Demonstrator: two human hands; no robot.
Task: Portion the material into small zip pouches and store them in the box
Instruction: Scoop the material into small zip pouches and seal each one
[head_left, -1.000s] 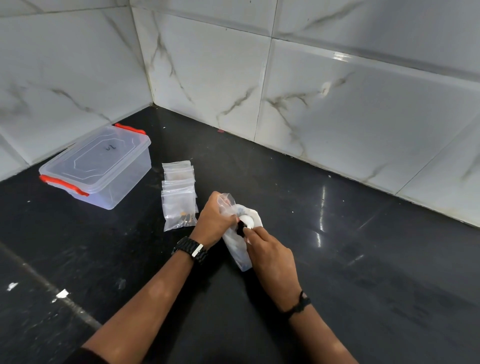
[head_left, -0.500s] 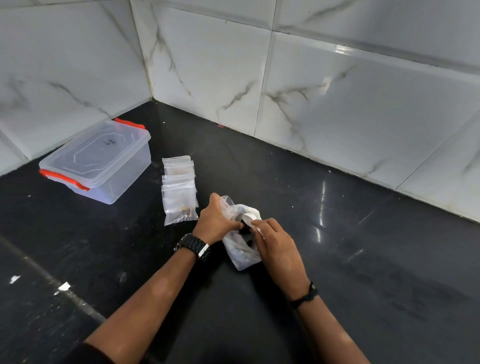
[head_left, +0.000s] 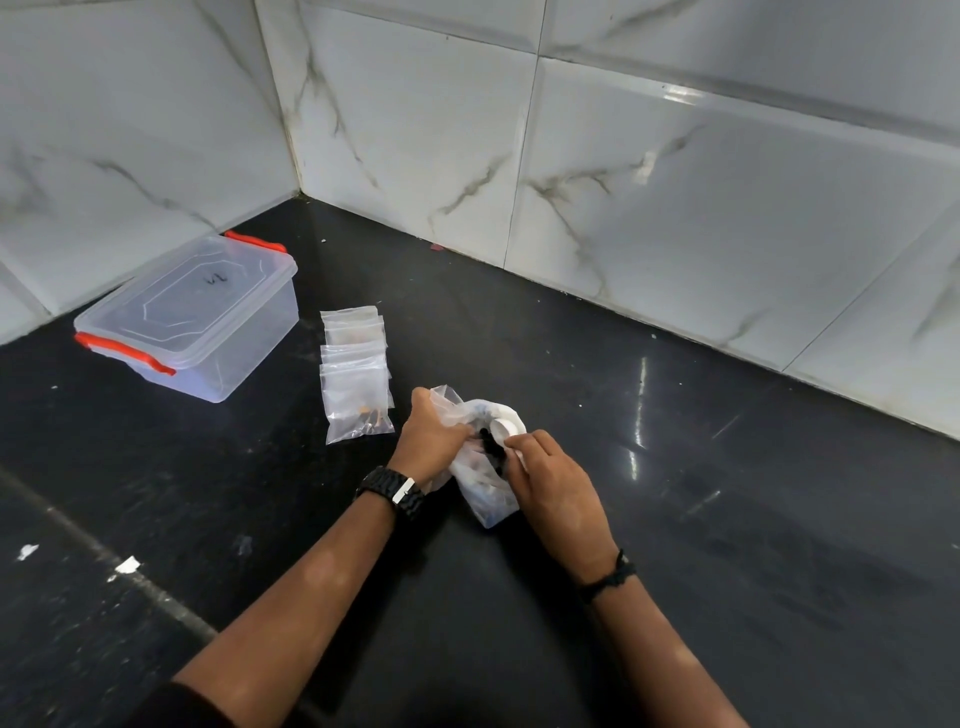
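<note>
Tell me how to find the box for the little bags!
Look at the far left of the black stone counter, near the corner of the white marbled wall tiles. There stands a clear plastic rectangular box, left of the small clear zip pouches. Only it has a lid with red-orange latches.

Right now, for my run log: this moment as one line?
left hand grips clear plastic bag | right hand pinches at bag mouth | small zip pouches beside | lidded clear box closed
</note>
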